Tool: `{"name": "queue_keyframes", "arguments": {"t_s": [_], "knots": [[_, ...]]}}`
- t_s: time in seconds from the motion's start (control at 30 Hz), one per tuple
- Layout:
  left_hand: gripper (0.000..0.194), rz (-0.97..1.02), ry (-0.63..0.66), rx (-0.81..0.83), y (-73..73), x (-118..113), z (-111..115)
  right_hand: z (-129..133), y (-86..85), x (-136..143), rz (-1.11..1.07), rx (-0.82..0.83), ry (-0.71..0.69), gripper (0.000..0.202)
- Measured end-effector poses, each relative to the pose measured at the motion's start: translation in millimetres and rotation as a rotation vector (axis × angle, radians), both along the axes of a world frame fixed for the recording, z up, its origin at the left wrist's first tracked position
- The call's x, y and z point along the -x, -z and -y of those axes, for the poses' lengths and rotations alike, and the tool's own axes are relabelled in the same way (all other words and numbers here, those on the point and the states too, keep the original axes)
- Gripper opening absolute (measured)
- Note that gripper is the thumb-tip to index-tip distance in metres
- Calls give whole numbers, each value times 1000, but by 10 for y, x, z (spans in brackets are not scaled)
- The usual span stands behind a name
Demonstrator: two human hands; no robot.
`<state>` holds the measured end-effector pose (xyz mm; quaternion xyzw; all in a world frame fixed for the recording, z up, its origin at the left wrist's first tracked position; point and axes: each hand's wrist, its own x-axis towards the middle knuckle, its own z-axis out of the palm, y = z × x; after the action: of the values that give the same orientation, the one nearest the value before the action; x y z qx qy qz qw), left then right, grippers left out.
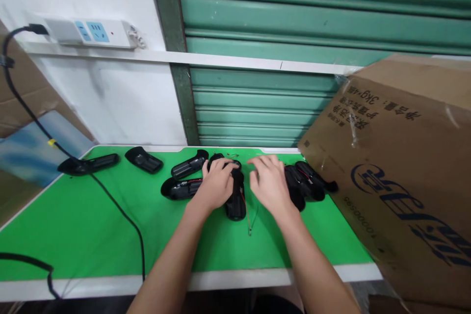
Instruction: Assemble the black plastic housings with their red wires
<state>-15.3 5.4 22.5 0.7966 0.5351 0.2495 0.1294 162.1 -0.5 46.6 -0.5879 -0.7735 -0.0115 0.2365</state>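
My left hand has its fingers bent over a black plastic casing near the middle of the mat, gripping its far part. Thin red and dark wires run from this casing to a small metal-looking end on the mat. My right hand hovers just right of it, fingers apart, with nothing visible in them. Beside my left hand lie two more hollow black casings, an upper one and a lower one. Several similar casings, some with red wires, are piled right of my right hand.
Two casings lie farther left, one apart and one by a black cable crossing the green mat. A large cardboard box leans at the right. A power strip is on the wall behind.
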Motion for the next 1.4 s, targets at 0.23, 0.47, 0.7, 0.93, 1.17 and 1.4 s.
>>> {"name": "queue_keyframes", "arguments": {"t_s": [0.23,0.47,0.7,0.93,1.17,1.4], "knots": [[51,18,2,40,-30,53,-27,24,87,223,158,178,-86,29],[22,-17,-76,-50,-19,46,-34,-9,96,216,164,211,-58,27],[27,-7,-70,-23,60,99,-114,28,84,257,65,260,-63,28],[47,153,27,36,28,159,-128,18,133,254,106,308,-7,31],[66,182,58,83,-33,229,-107,31,28,147,211,233,33,21],[31,293,32,-30,-131,190,-106,-37,-7,-34,52,220,111,30]]}}
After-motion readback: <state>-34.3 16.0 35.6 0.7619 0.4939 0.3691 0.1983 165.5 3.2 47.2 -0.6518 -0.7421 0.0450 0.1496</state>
